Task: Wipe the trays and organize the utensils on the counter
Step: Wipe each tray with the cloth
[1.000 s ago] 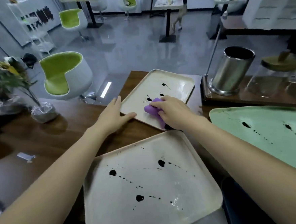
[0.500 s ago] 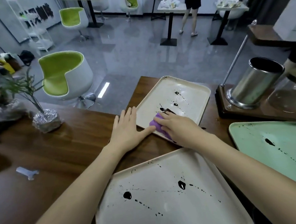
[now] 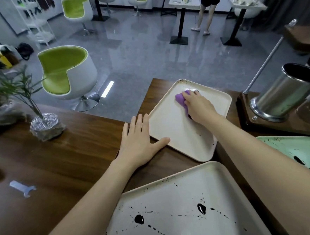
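Note:
A cream tray [image 3: 177, 134] lies on the far part of the wooden counter [image 3: 70, 150]. My right hand [image 3: 198, 106] holds a purple cloth [image 3: 180, 98] against the tray's far half; the cloth is partly hidden under the hand. Dark specks remain along the far rim. My left hand [image 3: 139, 142] lies flat on the counter, fingers straight, thumb touching the tray's near left rim. A second cream tray [image 3: 183, 198] with black ink blots lies nearest me. A green tray [image 3: 290, 148] with dark spots sits at the right.
A steel cylinder [image 3: 288, 93] stands on a dark wooden base at the right, with a thin metal rod [image 3: 262, 62] beside it. A foil-wrapped plant pot [image 3: 44, 125] sits at the left, a small white plastic piece [image 3: 22, 189] on the counter. Green chairs, tables and a person stand beyond.
My right hand has swept the purple cloth from the near left part of the tray to its far half, and the ink blots there are gone. My left hand stays at the rim.

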`<act>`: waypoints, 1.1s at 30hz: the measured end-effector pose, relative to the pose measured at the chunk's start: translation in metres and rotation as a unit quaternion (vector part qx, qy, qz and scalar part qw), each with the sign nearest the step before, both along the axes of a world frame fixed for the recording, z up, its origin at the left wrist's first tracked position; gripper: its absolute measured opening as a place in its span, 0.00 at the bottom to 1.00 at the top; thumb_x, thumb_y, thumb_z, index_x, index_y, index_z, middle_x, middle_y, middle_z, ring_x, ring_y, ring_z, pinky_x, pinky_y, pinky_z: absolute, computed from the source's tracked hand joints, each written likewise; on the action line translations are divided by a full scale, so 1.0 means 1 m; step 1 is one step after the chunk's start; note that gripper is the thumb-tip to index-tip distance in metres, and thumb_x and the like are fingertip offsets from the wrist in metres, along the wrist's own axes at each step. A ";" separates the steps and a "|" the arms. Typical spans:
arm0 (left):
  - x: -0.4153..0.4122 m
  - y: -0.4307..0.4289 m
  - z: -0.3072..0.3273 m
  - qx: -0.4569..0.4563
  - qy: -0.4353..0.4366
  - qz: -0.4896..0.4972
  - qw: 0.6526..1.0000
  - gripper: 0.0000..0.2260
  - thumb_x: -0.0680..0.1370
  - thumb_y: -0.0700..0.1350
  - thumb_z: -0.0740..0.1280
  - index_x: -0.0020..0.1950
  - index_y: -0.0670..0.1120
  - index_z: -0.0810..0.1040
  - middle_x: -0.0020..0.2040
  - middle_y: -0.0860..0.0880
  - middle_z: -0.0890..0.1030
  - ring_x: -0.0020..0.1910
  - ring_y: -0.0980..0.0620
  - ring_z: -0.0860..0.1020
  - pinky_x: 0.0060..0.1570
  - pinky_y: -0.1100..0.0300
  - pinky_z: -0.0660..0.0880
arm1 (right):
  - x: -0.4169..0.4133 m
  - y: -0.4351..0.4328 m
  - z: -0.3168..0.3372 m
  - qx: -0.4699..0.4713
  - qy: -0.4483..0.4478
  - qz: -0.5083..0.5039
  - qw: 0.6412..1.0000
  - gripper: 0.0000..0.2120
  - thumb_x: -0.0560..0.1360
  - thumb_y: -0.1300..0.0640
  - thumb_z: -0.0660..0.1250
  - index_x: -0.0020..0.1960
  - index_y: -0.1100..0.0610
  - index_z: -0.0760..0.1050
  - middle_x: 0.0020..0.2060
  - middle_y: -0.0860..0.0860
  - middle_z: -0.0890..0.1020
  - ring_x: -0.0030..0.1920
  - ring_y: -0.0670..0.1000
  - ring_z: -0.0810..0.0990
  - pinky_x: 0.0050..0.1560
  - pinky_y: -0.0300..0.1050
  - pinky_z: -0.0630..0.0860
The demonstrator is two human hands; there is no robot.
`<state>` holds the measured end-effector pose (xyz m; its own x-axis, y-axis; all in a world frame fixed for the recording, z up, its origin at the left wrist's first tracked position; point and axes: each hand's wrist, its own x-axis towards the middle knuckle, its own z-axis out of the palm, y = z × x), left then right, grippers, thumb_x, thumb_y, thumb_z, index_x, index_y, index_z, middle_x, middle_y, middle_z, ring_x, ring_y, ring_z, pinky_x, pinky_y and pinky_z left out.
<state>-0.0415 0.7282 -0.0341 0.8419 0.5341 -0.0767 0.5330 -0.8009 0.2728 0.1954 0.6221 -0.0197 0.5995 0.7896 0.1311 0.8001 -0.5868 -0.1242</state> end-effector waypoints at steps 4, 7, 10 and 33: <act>0.000 0.001 0.000 0.002 0.009 -0.006 1.000 0.49 0.73 0.78 0.47 0.83 0.48 0.38 0.84 0.48 0.42 0.82 0.49 0.38 0.80 0.44 0.39 | -0.025 0.004 -0.002 -0.011 -0.038 -0.001 0.999 0.19 0.82 0.59 0.53 0.72 0.62 0.65 0.70 0.58 0.69 0.67 0.59 0.67 0.61 0.50 0.66; -0.001 0.002 0.001 0.002 0.007 -0.009 1.000 0.51 0.71 0.79 0.46 0.83 0.48 0.39 0.84 0.48 0.43 0.82 0.49 0.39 0.80 0.44 0.39 | -0.058 0.007 0.000 -0.025 -0.012 0.062 0.998 0.24 0.83 0.56 0.53 0.78 0.62 0.58 0.77 0.60 0.61 0.75 0.60 0.61 0.73 0.51 0.61; 0.000 0.002 0.001 0.001 -0.008 -0.011 1.000 0.52 0.70 0.80 0.45 0.84 0.49 0.40 0.84 0.49 0.44 0.82 0.49 0.41 0.80 0.44 0.41 | -0.085 0.011 0.001 -0.054 0.013 0.117 0.992 0.26 0.85 0.54 0.51 0.81 0.59 0.51 0.80 0.57 0.54 0.79 0.57 0.54 0.76 0.48 0.54; 0.005 0.003 0.008 -0.050 0.041 0.017 0.998 0.46 0.77 0.73 0.55 0.83 0.52 0.37 0.84 0.48 0.39 0.81 0.45 0.35 0.79 0.39 0.38 | 0.000 -0.008 0.002 0.035 0.029 0.042 0.998 0.15 0.83 0.58 0.54 0.68 0.59 0.69 0.63 0.55 0.72 0.62 0.58 0.68 0.57 0.51 0.69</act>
